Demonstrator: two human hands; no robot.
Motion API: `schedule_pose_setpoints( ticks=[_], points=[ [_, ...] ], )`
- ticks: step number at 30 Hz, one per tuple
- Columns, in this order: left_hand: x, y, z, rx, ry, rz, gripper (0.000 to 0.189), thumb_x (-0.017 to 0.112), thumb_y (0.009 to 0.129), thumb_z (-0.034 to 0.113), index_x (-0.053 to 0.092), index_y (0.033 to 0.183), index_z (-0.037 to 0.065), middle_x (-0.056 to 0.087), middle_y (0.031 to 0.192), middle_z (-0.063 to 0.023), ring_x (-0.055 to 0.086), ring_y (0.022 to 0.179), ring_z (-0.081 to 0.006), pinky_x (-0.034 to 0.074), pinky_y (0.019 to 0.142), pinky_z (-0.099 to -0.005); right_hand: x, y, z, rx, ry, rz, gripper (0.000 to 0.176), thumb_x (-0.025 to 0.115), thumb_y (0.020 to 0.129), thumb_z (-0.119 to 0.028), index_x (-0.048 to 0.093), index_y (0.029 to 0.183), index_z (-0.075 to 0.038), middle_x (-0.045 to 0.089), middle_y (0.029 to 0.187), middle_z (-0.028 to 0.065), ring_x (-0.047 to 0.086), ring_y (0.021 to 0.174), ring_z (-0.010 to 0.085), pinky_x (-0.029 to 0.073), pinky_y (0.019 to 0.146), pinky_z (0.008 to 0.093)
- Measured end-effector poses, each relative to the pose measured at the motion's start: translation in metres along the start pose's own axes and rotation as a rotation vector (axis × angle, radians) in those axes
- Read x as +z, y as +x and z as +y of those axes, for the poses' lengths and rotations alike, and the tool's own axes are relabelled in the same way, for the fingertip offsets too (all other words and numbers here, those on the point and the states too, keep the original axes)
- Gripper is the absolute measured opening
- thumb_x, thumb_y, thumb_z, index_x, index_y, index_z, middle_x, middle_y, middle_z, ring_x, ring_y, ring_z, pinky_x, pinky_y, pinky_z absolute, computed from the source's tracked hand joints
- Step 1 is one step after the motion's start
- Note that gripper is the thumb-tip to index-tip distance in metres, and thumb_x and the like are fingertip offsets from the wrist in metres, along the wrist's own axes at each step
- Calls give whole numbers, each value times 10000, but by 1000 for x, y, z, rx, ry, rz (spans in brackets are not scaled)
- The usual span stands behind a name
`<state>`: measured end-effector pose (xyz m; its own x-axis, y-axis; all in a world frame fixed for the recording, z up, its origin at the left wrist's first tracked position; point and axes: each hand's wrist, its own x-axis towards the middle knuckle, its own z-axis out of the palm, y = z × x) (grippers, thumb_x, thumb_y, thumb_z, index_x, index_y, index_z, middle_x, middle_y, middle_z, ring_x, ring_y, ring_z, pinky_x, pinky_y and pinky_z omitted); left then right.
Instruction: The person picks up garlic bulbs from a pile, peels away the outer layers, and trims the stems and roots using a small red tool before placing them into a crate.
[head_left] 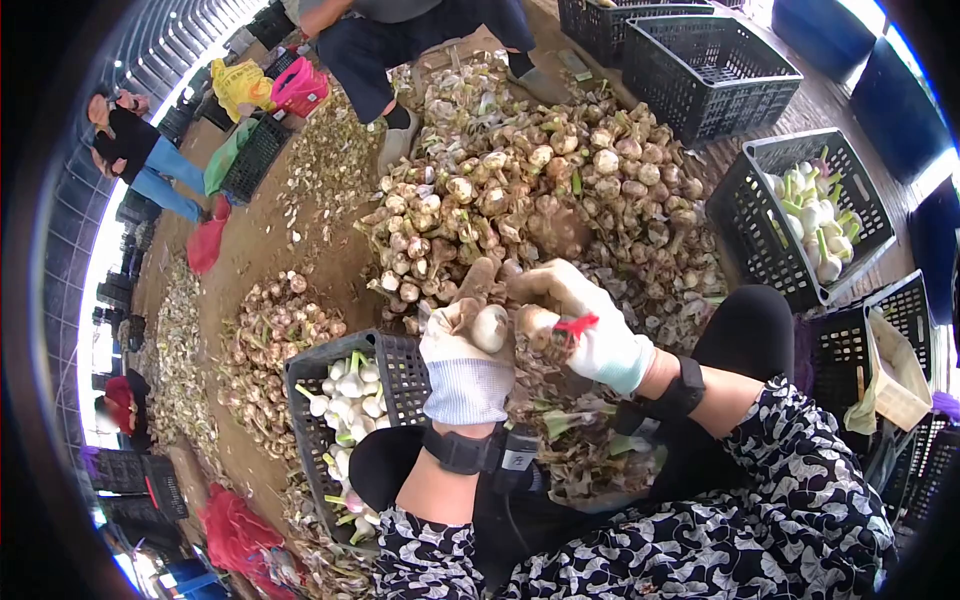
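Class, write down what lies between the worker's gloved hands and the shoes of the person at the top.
A heap of untrimmed garlic bulbs fills that stretch on the ground, as the head view shows.

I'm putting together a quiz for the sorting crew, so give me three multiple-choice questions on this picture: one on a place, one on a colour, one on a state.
1. Where is the crate of trimmed white bulbs nearest the left hand?
A) just below-left of it, by the knee
B) stacked on another crate
C) on a table

2. What colour is the small tool sticking out of the right hand?
A) blue
B) red
C) yellow

3. How is the left hand's grip?
A) flat open
B) down inside a crate
C) closed on a pale bulb

Answers:
1 A: the crate's corner sits right under the left hand, next to the dark trouser knee.
2 B: a bright red piece shows against the white glove.
3 C: the gloved fingers wrap round the bulb, held up over the lap.
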<state>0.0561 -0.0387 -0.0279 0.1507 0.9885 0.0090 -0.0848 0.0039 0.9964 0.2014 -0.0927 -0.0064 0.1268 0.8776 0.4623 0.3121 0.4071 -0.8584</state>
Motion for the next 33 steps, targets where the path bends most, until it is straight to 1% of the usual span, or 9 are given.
schedule_pose_setpoints(
  ticks=[5, 11, 19, 22, 25, 27, 29, 31, 33],
  points=[
    [17, -10, 31, -577, -602, 16, 173, 402, 864, 131, 501, 919, -1, 582, 830, -110, 596, 685, -182, 518, 599, -298, 12, 9, -13, -296, -256, 31, 228, 650, 706, -233, 553, 861, -97, 555, 841, 67, 541, 745, 269, 441, 659, 351],
    [23, -27, 27, -61, 575, -31, 247, 661, 707, 26, 505, 896, -10, 587, 852, -69, 548, 715, -107, 493, 625, -248, 30, 10, 9, 311, -34, 288, 161, 570, 743, -78, 553, 875, 13, 589, 719, 122, 582, 665, 216, 452, 591, 307],
    [-8, -15, 26, 196, 608, -17, 355, 684, 656, 4, 453, 926, 1, 578, 842, -79, 573, 749, -118, 506, 689, -257, 23, 11, -21, 158, 153, 44, 180, 581, 790, -113, 569, 958, -49, 583, 890, 120, 584, 794, 236, 454, 685, 309],
    [-7, -5, 29, -212, -252, 30, 136, 449, 786, 71, 488, 893, -4, 598, 944, -136, 604, 823, -225, 520, 731, -325, 20, 20, -23, -213, -186, -124, 163, 638, 703, -95, 570, 847, -63, 570, 837, 114, 574, 730, 270, 460, 631, 334],
    [-14, 5, 34, -409, -869, 40, 250, 390, 794, 43, 531, 985, -36, 557, 1110, -152, 593, 931, -244, 502, 806, -312, 3, 26, -32, 151, 333, 152, 120, 576, 793, -131, 585, 873, -42, 604, 783, 75, 588, 648, 202, 454, 547, 303],
    [-28, 5, 31, -81, -382, 15, 240, 402, 800, 52, 538, 979, -31, 575, 1040, -149, 597, 888, -242, 513, 767, -320, -15, 35, -30, 273, 721, 393, 167, 526, 833, -171, 585, 892, -26, 618, 757, 69, 594, 673, 185, 453, 568, 297],
    [-47, 4, 28, 401, 519, 140, 281, 393, 820, 123, 516, 1021, -30, 596, 944, -148, 607, 787, -247, 539, 665, -331, -48, 37, 14, 123, 214, 137, 202, 514, 826, -201, 587, 902, -30, 614, 758, 114, 606, 709, 193, 453, 588, 302],
    [-58, 11, 67, -59, -392, 444, 158, 500, 755, -32, 583, 889, -52, 585, 734, -70, 533, 558, -117, 425, 491, -199, -58, 48, 31, 586, -528, -134, 213, 486, 809, -175, 586, 915, -20, 615, 776, 161, 612, 743, 242, 456, 621, 326],
    [-90, 19, 70, 207, -209, 514, 245, 504, 751, -13, 586, 979, -48, 563, 760, -31, 450, 498, -54, 356, 429, -180, -60, 49, 46, 529, -661, -156, 210, 476, 788, -149, 591, 905, -18, 611, 781, 181, 609, 747, 276, 457, 630, 345]
  ],
)
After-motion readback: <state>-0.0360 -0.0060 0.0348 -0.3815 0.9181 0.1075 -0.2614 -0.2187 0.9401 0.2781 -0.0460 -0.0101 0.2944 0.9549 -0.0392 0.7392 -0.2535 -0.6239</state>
